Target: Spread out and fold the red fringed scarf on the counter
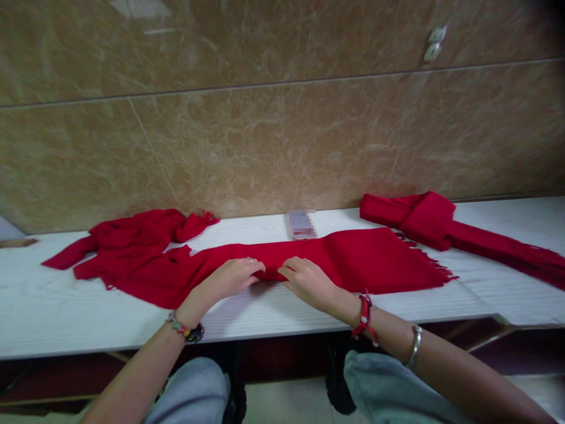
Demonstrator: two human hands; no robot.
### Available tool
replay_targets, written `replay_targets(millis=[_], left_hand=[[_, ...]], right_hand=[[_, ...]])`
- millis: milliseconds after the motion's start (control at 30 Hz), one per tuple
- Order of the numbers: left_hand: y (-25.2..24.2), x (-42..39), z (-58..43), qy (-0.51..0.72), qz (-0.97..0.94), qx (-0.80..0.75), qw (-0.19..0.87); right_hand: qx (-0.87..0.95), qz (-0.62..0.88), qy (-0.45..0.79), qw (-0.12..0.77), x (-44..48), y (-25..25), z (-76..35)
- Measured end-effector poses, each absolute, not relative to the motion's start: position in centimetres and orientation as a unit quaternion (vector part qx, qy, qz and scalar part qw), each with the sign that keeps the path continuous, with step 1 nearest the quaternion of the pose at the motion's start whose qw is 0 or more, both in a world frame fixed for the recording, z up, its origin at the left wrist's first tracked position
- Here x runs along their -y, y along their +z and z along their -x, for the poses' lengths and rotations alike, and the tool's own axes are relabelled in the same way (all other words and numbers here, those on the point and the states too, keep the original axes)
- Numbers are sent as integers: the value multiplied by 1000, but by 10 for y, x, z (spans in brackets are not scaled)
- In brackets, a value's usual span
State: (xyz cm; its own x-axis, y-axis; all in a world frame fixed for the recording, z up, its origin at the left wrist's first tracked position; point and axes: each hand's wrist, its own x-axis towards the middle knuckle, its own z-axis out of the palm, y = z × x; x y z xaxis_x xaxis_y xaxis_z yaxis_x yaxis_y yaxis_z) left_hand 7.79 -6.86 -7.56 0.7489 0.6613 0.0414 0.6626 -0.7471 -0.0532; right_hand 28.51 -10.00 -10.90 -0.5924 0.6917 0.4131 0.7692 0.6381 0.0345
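Note:
A long red scarf [366,259] lies lengthwise on the white table, its fringed end spread flat to the right and its left part bunched up. My left hand [236,275] is closed on the scarf's near edge around the middle, thumb toward the front. Just to the right, my right hand [306,281] pinches the same edge with curled fingers. A short stretch of cloth shows between the two hands. The fingertips are partly hidden in the fabric.
Crumpled red cloth [132,232] lies at the back left, touching the scarf. A knotted, folded red scarf [428,218] rests at the back right. Behind my hands, a phone [302,225] lies near the marbled wall [265,141]. The white table's [88,318] front edge is close to my knees.

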Motion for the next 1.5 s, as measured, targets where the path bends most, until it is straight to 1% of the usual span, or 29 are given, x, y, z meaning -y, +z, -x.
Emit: replay_targets(millis=[133, 233, 333, 467, 633, 733, 833, 933, 1067, 1167, 1300, 1500], left_hand=[[-78, 68, -74, -3, 946, 325, 14], [-80, 71, -70, -15, 955, 297, -16], [-79, 72, -70, -43, 959, 272, -70], [-79, 59, -78, -82, 941, 311, -107], [-89, 24, -90, -39, 944, 317, -85], [-100, 3, -91, -55, 928, 362, -72], [-107, -12, -89, -52, 913, 395, -86], [-102, -20, -90, -39, 918, 384, -94], [-85, -25, -95, -62, 923, 375, -67], [-81, -22, -100, -73, 923, 375, -36], [-99, -8, -101, -42, 923, 382, -3], [-122, -2, -60, -9, 915, 402, -31]], right_hand=[[909, 371, -131, 139, 103, -117, -277], [920, 333, -152, 138, 106, -122, -278], [923, 314, -171, 144, 109, -125, -280], [927, 302, -172, 140, 112, -125, -279], [929, 293, -179, 136, 112, -126, -278], [930, 290, -181, 135, 111, -127, -279], [931, 290, -178, 136, 111, -128, -279], [929, 293, -176, 141, 110, -127, -280], [932, 294, -163, 136, 110, -126, -280], [932, 301, -153, 133, 110, -125, -279], [927, 322, -112, 156, 108, -129, -279], [923, 331, -42, 194, 106, -134, -280]])
